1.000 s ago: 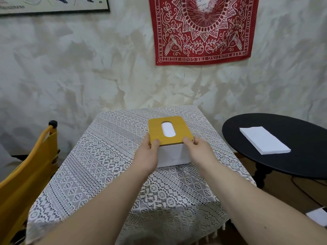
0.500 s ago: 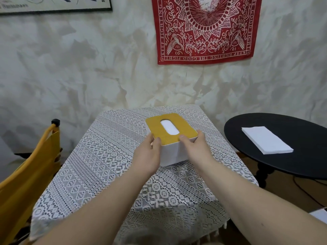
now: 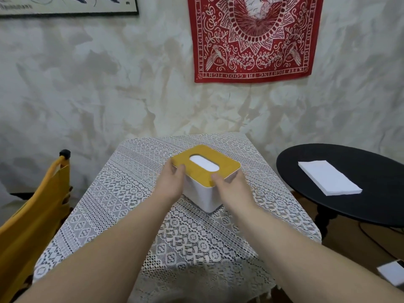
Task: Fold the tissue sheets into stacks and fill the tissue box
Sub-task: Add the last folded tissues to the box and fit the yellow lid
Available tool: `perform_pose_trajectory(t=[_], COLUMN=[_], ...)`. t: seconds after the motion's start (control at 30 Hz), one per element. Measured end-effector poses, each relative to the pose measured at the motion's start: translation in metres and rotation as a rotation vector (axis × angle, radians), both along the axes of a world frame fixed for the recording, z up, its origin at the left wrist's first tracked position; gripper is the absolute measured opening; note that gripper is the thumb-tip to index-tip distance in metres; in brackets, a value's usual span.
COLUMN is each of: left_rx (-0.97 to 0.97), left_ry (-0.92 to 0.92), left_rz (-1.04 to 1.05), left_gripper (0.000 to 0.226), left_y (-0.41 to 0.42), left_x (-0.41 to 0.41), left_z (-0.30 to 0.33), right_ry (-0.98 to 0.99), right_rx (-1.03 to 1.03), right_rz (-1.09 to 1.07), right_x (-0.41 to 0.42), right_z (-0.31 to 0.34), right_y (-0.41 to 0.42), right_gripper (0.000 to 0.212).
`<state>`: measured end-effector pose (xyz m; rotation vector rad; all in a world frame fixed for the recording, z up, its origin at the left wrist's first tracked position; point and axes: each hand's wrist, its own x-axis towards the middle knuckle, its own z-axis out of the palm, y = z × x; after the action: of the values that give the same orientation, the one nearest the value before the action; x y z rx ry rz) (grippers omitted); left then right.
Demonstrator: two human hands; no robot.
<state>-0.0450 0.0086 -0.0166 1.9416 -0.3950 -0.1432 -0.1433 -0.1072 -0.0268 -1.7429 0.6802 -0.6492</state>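
Observation:
A white tissue box [image 3: 203, 197] with a yellow lid [image 3: 225, 165] stands on the lace-covered table [image 3: 131, 193], turned at an angle. The lid's oval slot [image 3: 204, 166] shows white inside. My left hand [image 3: 171, 182] grips the box's left side, thumb on the lid's edge. My right hand [image 3: 231, 186] grips its right front side, thumb on the lid. A flat stack of white tissue sheets [image 3: 328, 180] lies on the round black side table [image 3: 354, 204] to the right.
A yellow fabric chair [image 3: 32, 215] stands at the table's left. The wall behind carries a red bandana [image 3: 253, 36] and a framed picture [image 3: 65, 5]. A small white object [image 3: 392, 272] lies on the floor at lower right, beside a cable.
Both hands have turned the tissue box so it now sits diagonally on the table, one corner toward me. My hands kept hold of its sides.

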Motion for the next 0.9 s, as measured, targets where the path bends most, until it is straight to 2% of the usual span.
perform_pose_trajectory(t=[0.1, 0.23, 0.27, 0.33, 0.4, 0.47, 0.53, 0.63, 0.9], left_rx=[0.0, 0.201, 0.224, 0.289, 0.474, 0.681, 0.79, 0.842, 0.904], left_ry=[-0.068, -0.314, -0.375, -0.5, -0.594, -0.658, -0.66, -0.653, -0.73], left_rz=[0.037, 0.051, 0.052, 0.039, -0.049, -0.159, -0.22, -0.249, -0.216], left_gripper=[0.048, 0.039, 0.039, 0.044, 0.056, 0.067, 0.073, 0.076, 0.074], left_y=[0.007, 0.025, 0.029, 0.03, 0.024, 0.015, 0.009, 0.005, 0.003], left_x=[-0.003, -0.022, -0.025, -0.021, -0.011, -0.003, 0.003, 0.007, 0.007], left_z=[-0.004, -0.018, -0.018, -0.014, -0.008, -0.006, -0.006, -0.004, -0.007], right_ry=[-0.018, 0.008, 0.046, 0.188, 0.31, 0.423, 0.51, 0.567, 0.569], right_rx=[0.03, 0.0, -0.1, -0.488, -0.879, -1.08, -1.141, -1.173, -1.224], right_rz=[0.008, 0.002, -0.005, -0.015, 0.059, 0.159, 0.191, 0.193, 0.177], right_x=[0.009, 0.014, 0.014, 0.012, 0.009, 0.008, 0.006, 0.008, 0.012], right_z=[0.005, 0.008, 0.007, 0.006, 0.006, 0.005, 0.006, 0.006, 0.005], right_y=[-0.015, -0.034, -0.036, -0.033, -0.021, -0.014, -0.013, -0.019, -0.019], right_gripper=[0.035, 0.021, 0.023, 0.035, 0.054, 0.067, 0.073, 0.077, 0.075])
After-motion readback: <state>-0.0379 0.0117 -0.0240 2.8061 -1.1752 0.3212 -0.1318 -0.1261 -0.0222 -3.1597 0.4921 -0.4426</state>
